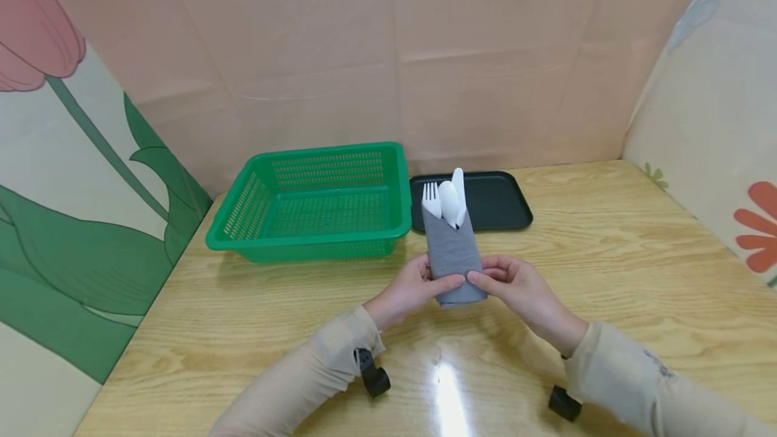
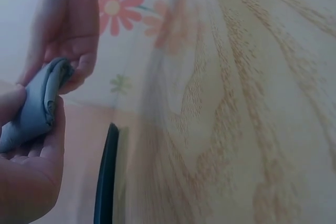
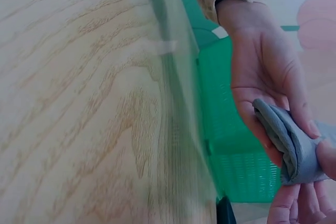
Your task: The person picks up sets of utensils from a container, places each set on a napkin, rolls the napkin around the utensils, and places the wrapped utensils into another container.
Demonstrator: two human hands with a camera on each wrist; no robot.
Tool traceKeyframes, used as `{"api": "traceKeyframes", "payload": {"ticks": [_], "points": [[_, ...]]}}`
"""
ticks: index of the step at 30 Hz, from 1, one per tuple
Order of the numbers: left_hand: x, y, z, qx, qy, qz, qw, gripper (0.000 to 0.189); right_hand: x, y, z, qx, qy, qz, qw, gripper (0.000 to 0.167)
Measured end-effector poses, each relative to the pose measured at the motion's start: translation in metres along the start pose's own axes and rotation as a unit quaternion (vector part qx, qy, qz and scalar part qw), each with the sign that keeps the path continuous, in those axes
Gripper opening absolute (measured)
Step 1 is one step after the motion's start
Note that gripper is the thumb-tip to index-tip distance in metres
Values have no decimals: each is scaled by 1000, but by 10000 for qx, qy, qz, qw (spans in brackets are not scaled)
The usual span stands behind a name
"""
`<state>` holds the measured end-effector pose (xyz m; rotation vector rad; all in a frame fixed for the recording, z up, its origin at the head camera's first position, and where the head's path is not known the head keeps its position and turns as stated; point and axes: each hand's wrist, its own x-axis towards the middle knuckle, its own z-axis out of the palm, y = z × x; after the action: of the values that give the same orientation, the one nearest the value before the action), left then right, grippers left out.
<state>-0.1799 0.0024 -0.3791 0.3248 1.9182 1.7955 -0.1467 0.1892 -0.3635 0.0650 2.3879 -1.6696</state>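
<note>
A folded grey cloth napkin (image 1: 452,251) is held up above the table, with a white fork (image 1: 432,198), a white spoon (image 1: 449,201) and a white knife (image 1: 459,187) sticking out of its top. My left hand (image 1: 419,286) grips its lower left side, thumb across the front and fingers behind. From the other side my right hand (image 1: 527,293) pinches the lower right edge in the same way. Both thumb tips nearly meet on the cloth. In the right wrist view the napkin's folded layers (image 3: 289,140) show at its bottom end; the cutlery is out of sight there.
A green plastic basket (image 1: 330,241) with slotted walls stands at the back left of the wooden table (image 1: 607,248). Right beside it, behind the napkin, lies a black tray (image 1: 500,204). A pink-beige sheet (image 1: 516,59) hangs along the back, with printed panels at both sides.
</note>
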Motion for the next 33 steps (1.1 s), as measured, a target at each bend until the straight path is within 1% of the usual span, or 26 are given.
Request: {"api": "traceKeyframes", "payload": {"ticks": [8,13,15,19,23,27,33], "points": [[0,1,0,-124,50,46,9999,38,-1,-2,1,113,-185,-151,9997,53],[0,2,-2,-92,87,32,9999,39,-1,-3,0,182,-269,-74,9994,53],[0,2,-3,-62,98,36,9999,38,-2,-4,-1,197,-218,-64,9995,56],[0,2,-4,-56,71,32,10000,37,-2,-5,-2,106,6,-51,9999,58],[0,1,-4,-23,26,53,10000,37,-3,-6,-3,-2,201,-56,9998,52],[-1,2,-3,20,8,77,10000,38,-4,-6,-3,6,338,-30,9994,48],[-2,3,-3,85,16,75,9999,38,-5,-8,-4,36,379,-25,9993,47]]}}
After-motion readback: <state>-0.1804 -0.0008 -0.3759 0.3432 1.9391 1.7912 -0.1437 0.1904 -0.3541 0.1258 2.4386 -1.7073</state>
